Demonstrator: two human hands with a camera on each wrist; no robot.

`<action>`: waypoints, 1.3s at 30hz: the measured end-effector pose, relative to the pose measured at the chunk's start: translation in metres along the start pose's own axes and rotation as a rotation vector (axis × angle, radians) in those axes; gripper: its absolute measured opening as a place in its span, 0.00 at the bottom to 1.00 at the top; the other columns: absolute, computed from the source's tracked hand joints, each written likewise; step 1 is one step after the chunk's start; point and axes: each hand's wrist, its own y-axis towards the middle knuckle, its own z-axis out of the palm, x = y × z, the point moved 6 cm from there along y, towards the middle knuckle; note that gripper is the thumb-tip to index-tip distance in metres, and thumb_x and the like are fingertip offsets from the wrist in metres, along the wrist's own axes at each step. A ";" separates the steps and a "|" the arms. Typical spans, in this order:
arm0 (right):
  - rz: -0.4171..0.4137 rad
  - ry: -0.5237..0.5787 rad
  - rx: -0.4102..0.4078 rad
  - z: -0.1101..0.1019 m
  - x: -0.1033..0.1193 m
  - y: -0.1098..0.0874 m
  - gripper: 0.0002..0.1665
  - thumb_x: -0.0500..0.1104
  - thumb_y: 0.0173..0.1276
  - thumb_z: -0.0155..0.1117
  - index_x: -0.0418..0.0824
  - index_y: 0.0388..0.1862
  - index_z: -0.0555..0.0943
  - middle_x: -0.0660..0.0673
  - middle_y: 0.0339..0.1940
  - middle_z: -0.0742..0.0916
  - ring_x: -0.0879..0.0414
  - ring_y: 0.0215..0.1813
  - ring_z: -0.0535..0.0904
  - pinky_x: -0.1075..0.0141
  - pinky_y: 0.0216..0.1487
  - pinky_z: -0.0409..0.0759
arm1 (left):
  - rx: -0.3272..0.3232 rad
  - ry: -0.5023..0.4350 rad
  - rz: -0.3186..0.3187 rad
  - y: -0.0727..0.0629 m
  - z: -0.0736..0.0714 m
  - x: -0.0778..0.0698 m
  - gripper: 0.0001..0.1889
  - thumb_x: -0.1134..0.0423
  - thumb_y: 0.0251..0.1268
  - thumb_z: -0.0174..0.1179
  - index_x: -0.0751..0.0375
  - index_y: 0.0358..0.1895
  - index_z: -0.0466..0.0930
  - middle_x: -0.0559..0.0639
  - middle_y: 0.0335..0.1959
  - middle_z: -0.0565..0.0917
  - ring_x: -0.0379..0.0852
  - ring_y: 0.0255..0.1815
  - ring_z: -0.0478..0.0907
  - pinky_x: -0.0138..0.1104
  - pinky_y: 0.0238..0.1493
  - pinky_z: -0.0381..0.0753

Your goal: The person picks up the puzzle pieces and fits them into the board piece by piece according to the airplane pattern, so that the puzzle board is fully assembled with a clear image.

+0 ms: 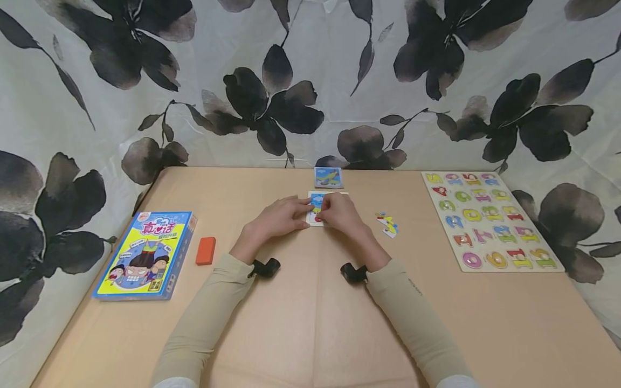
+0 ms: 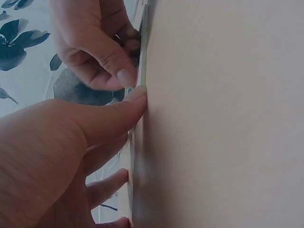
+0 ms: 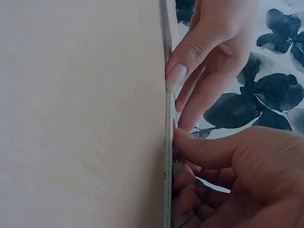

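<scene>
A small white-bordered puzzle board (image 1: 316,201) with a blue and yellow picture lies on the table in front of me. My left hand (image 1: 283,216) holds its left side, the thumb (image 2: 135,102) against the near edge and a finger on top. Over the board's middle, my right hand (image 1: 340,210) pinches a small piece, mostly hidden by the fingers; a bit of red shows beside the thumb (image 3: 187,145) in the right wrist view. To the right of that hand lie several loose puzzle pieces (image 1: 388,223), yellow, blue, red and white.
Behind the puzzle board sits a small blue picture card (image 1: 328,177). At the left are a blue and yellow game box (image 1: 145,256) and an orange-red block (image 1: 206,251). A white board of colourful shapes (image 1: 492,221) lies at the right. Floral cloth (image 1: 339,108) hangs behind the table.
</scene>
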 end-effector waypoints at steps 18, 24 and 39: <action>0.013 -0.014 0.053 -0.002 -0.004 -0.001 0.14 0.43 0.62 0.72 0.40 0.22 0.78 0.50 0.20 0.77 0.56 0.27 0.72 0.69 0.26 0.64 | 0.008 0.021 0.019 -0.001 0.003 -0.004 0.26 0.52 0.72 0.59 0.46 0.72 0.71 0.49 0.77 0.64 0.60 0.80 0.56 0.67 0.72 0.55; 0.002 0.024 0.123 -0.001 -0.008 -0.002 0.11 0.42 0.61 0.72 0.41 0.26 0.78 0.49 0.22 0.76 0.56 0.28 0.71 0.68 0.27 0.63 | 0.008 0.029 0.015 -0.001 0.003 -0.004 0.26 0.52 0.72 0.58 0.46 0.71 0.71 0.47 0.78 0.64 0.59 0.80 0.55 0.68 0.72 0.56; -0.036 0.079 0.213 -0.005 -0.008 -0.004 0.06 0.42 0.65 0.69 0.41 0.33 0.81 0.48 0.28 0.80 0.55 0.31 0.73 0.69 0.31 0.69 | 0.013 -0.008 0.007 -0.002 0.004 -0.004 0.25 0.55 0.72 0.59 0.48 0.71 0.72 0.50 0.78 0.63 0.61 0.81 0.53 0.73 0.69 0.51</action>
